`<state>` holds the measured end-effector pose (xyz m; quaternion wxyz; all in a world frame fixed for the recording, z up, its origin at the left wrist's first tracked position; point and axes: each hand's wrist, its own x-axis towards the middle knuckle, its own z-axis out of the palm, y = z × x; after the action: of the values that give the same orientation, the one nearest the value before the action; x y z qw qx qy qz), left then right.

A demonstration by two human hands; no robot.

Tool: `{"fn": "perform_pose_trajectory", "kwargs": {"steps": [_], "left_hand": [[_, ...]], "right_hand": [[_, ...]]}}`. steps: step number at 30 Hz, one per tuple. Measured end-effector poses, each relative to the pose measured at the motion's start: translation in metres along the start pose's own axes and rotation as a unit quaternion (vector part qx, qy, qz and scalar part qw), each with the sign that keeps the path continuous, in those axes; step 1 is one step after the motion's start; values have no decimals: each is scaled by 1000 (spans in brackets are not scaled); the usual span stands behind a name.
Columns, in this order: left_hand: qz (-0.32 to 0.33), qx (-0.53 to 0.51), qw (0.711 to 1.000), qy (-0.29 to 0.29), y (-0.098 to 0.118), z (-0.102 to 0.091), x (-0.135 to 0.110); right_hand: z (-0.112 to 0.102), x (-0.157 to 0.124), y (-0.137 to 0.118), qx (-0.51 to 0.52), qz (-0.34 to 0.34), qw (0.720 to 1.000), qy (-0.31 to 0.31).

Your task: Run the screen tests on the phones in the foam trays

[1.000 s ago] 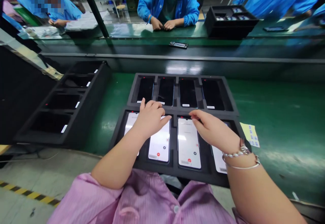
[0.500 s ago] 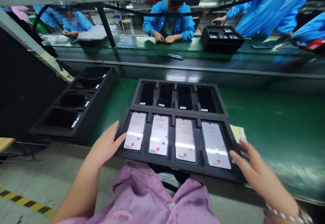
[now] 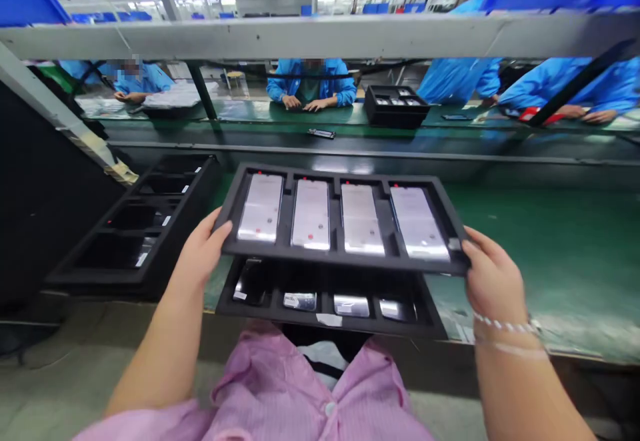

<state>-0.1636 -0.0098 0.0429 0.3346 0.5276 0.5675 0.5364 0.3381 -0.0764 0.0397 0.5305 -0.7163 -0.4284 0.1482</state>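
Four white-screened phones (image 3: 310, 209) in one upper tray (image 3: 350, 259); four dark phones (image 3: 253, 277) in one lower tray (image 3: 400, 328)

A faintly striped pink shirt (image 3: 273, 391) has a round white button (image 3: 330, 408). Above the button, the open collar (image 3: 291, 368) shows a pale inner garment (image 3: 325, 353). Well right of it, the right wrist (image 3: 509, 335) wears a twisted whitish bracelet (image 3: 505, 324) and blurred bangle (image 3: 520, 350).

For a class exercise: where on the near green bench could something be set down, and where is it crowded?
The widest free patch is the green bench right of the right hand, bordered behind by the grey rail. A narrow strip shows between the left tray and the held tray. The middle is crowded, with the held tray over the lower tray.
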Motion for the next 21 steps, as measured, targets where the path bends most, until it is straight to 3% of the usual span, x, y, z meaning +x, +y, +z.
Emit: {"fn": "perform_pose_trajectory", "kwargs": {"steps": [3,5,7,10,11,13,15,17,21], "left_hand": [[29,63,997,-21,6,36,55],[25,94,995,-25,-3,50,68],[31,127,991,-36,-20,54,59],[65,188,976,-90,-48,51,20],[78,210,968,-117,-55,51,7],[96,254,947,-171,-64,53,-15],[103,299,925,-211,-70,60,-26],[102,340,907,-226,-73,66,-29],[94,391,887,-229,-73,74,-27]], "right_hand": [[22,48,-18,-32,9,999,-27],[29,54,-22,-51,4,997,-52],[31,35,-14,-69,-10,994,-81],[28,-18,19,-107,-26,985,-133],[26,-35,35,-130,-26,977,-165],[23,-61,68,-227,-91,942,-231],[27,-73,98,-292,-169,916,-218],[36,-75,115,-324,-201,903,-200],[58,-73,114,-342,-206,904,-155]]}}
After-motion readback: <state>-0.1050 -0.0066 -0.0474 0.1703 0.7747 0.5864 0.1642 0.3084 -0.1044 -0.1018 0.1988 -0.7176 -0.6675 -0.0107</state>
